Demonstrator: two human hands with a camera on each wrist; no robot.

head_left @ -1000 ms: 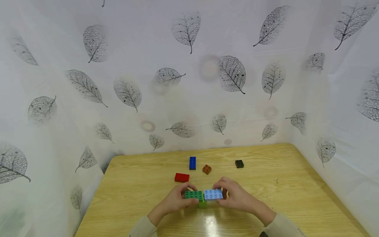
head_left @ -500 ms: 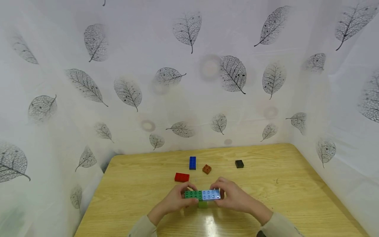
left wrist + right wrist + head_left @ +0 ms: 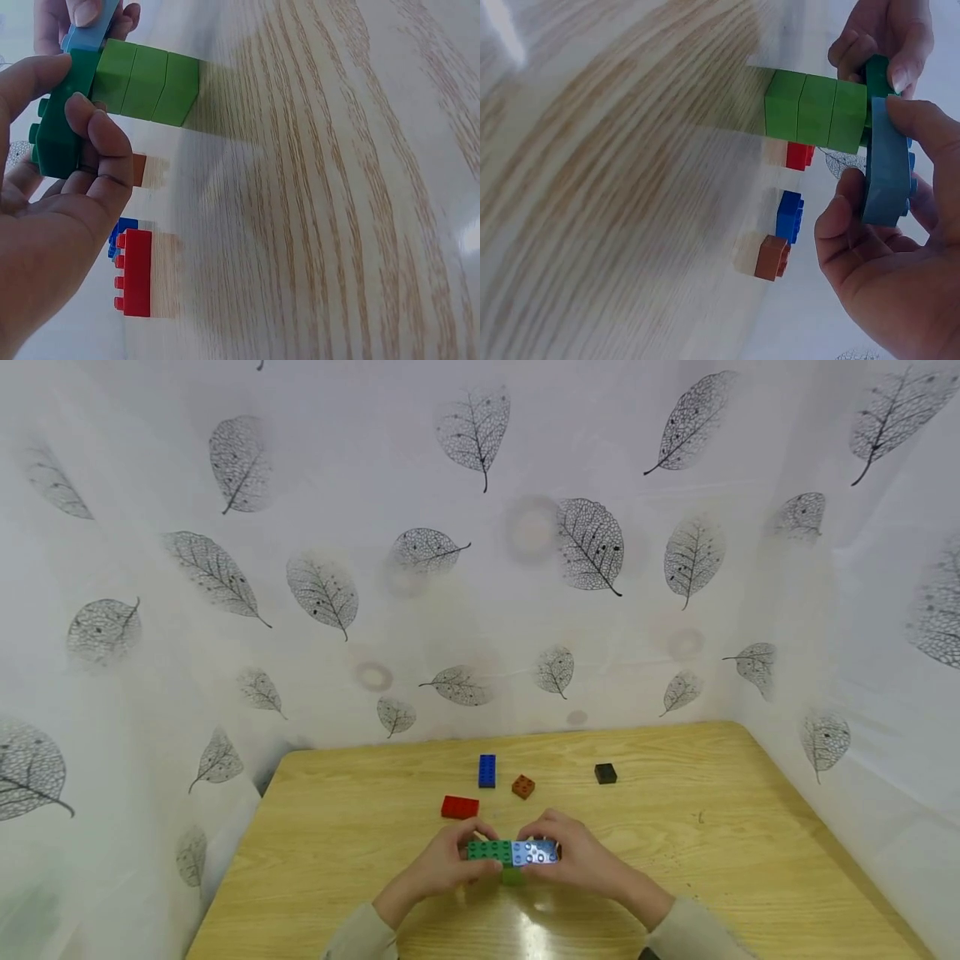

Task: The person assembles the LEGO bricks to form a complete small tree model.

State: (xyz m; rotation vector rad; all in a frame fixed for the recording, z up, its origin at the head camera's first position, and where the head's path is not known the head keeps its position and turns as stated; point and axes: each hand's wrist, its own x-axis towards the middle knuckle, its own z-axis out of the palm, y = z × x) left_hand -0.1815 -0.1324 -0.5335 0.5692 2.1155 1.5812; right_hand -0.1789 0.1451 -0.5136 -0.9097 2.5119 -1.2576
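Observation:
My left hand (image 3: 438,867) holds a dark green toy building brick (image 3: 489,852) between thumb and fingers. With my right hand (image 3: 588,862) I pinch a light blue brick (image 3: 534,852) of similar length, end to end with the green one. Both bricks meet above a column of light green bricks (image 3: 146,82) that stands upright on the table and sticks out under their joint. In the right wrist view a stud shows between the column (image 3: 816,112) and the light blue brick (image 3: 887,165); whether that brick is fully pressed down I cannot tell.
Behind my hands lie a red brick (image 3: 460,807), a dark blue brick (image 3: 487,772), a small brown brick (image 3: 523,787) and a small black brick (image 3: 605,773). The wooden table (image 3: 322,827) ends at a leaf-patterned curtain (image 3: 495,610) at the back and sides.
My right hand has brought the light blue brick left against the dark green one, closing the gap between them. Its fingers have then shifted further left along the brick. My left hand stays put.

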